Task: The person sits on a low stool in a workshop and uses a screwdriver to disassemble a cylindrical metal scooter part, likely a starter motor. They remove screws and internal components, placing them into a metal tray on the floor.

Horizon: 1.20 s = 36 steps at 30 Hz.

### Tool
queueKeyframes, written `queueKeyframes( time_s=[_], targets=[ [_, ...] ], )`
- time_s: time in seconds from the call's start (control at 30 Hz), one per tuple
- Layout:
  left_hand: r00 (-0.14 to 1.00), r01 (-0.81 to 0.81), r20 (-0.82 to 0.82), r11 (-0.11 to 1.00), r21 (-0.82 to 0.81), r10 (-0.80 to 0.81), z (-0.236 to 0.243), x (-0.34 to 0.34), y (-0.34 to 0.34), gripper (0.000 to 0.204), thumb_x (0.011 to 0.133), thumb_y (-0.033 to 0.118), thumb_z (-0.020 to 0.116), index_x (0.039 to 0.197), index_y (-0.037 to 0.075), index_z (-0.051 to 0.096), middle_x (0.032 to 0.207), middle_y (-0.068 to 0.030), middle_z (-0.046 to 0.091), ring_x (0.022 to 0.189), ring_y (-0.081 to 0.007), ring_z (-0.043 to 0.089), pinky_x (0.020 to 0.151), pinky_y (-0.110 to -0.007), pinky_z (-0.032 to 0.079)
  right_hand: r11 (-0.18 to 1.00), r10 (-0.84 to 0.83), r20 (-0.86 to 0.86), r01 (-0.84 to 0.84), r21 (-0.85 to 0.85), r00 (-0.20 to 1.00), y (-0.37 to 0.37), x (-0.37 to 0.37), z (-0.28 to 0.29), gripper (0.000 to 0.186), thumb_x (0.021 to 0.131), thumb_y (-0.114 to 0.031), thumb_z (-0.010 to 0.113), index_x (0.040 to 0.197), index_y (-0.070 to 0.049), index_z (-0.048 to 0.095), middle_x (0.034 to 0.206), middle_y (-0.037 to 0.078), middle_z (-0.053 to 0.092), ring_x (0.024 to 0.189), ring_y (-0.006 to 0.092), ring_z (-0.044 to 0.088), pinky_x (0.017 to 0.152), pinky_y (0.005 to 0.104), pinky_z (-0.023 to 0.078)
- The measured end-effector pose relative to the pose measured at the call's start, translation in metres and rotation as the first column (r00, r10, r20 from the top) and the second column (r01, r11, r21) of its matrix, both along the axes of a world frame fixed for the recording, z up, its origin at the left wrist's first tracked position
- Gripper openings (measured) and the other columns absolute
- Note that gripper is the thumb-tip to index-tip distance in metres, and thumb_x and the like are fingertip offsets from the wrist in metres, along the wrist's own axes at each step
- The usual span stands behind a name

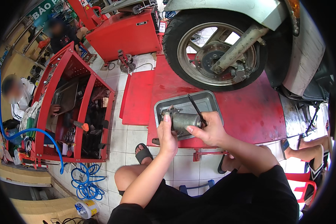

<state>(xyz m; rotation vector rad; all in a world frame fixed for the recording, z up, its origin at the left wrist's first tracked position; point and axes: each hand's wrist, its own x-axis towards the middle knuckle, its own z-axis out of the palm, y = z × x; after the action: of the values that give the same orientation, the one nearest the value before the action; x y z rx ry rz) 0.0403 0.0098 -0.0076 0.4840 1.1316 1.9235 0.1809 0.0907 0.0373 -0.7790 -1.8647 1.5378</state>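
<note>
Over a grey metal tray (215,104), a grey metal cylinder (186,120), which looks like a small starter motor, is held between my hands. My left hand (168,135) is closed around its left end, thumb pointing up along it. My right hand (212,130) is closed on a slim black tool (195,104) that slants up and left past the cylinder's right end. My right thumb presses near that end of the cylinder. My palm hides the tool's lower part, so its kind is unclear. Small metal parts show at the cylinder's upper left.
The tray rests on a red lift platform (246,112), below a scooter's front wheel (212,52). Left stands a red tool cart (76,112) with an orange-tipped tool (84,127). A blue air hose (87,183) coils on the tiles. People sit at the left and right.
</note>
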Motion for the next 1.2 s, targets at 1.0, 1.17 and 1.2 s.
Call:
queueKeyframes(
  time_s=[1.0, 1.17, 1.2],
  targets=[
    [0.710, 0.121, 0.704, 0.989, -0.083, -0.028, 0.004, -0.023, 0.003, 0.064, 0.097, 0.064, 0.041, 0.105, 0.005, 0.063, 0.083, -0.0145, 0.062, 0.054, -0.0197, 0.053, 0.044, -0.026, 0.039, 0.883, 0.289, 0.113, -0.219, -0.416, 0.951, 0.005, 0.007, -0.016, 0.041, 0.094, -0.009, 0.048, 0.130, 0.004, 0.060, 0.087, 0.006, 0.061, 0.068, 0.0080, 0.050, 0.063, 0.0277, 0.045],
    [0.724, 0.117, 0.689, 0.990, -0.072, -0.036, 0.009, -0.021, 0.002, 0.063, 0.096, 0.064, 0.042, 0.104, 0.005, 0.063, 0.084, -0.0153, 0.062, 0.053, -0.0197, 0.053, 0.042, -0.026, 0.039, 0.683, 0.162, 0.027, -0.092, -0.724, 0.986, 0.023, 0.008, -0.041, 0.042, 0.091, -0.001, 0.049, 0.131, 0.007, 0.056, 0.095, 0.008, 0.063, 0.064, 0.0072, 0.045, 0.060, 0.0258, 0.041],
    [0.718, 0.108, 0.695, 0.992, -0.068, -0.031, 0.011, -0.021, 0.001, 0.061, 0.096, 0.061, 0.042, 0.104, 0.004, 0.062, 0.085, -0.0162, 0.062, 0.053, -0.0196, 0.053, 0.041, -0.026, 0.040, 0.665, 0.152, 0.010, -0.094, -0.741, 0.988, 0.028, 0.009, -0.045, 0.042, 0.090, 0.001, 0.049, 0.131, 0.008, 0.055, 0.095, 0.009, 0.063, 0.064, 0.0068, 0.043, 0.059, 0.0252, 0.040]
  ],
)
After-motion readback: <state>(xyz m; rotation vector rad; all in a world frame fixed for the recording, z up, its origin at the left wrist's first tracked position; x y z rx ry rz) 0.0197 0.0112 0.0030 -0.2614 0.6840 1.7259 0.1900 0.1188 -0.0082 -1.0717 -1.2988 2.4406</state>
